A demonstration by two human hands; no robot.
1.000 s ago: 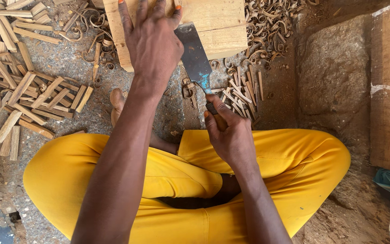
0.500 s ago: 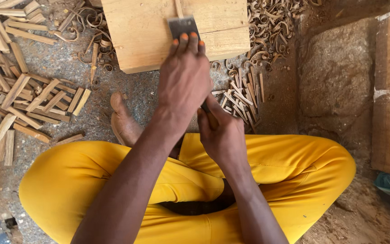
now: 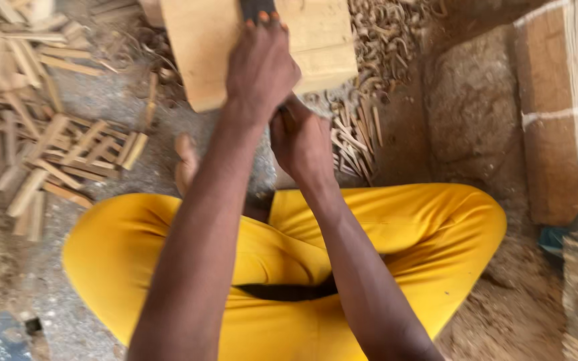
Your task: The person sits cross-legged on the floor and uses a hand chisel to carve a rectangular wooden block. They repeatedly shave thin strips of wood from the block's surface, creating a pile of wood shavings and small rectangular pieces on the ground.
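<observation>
A dark blade (image 3: 257,9) is being pressed down onto the wooden block (image 3: 202,47) at the top of the head view by the left hand (image 3: 259,67), fingers curled over it. Its handle is being gripped by the closed right hand (image 3: 301,144), just below. Wood sticks (image 3: 55,144) are lying scattered at left, beside yellow trousers (image 3: 409,227).

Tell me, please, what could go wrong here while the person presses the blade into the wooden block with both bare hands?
1. The left hand lies over the dark blade with fingertips at the metal, so a slip could cut them.
2. The right hand grips the handle close to the wooden block; if the blade gives suddenly, knuckles may strike the wood.
3. A bare foot rests just below the block, exposed if the blade drops.
</observation>
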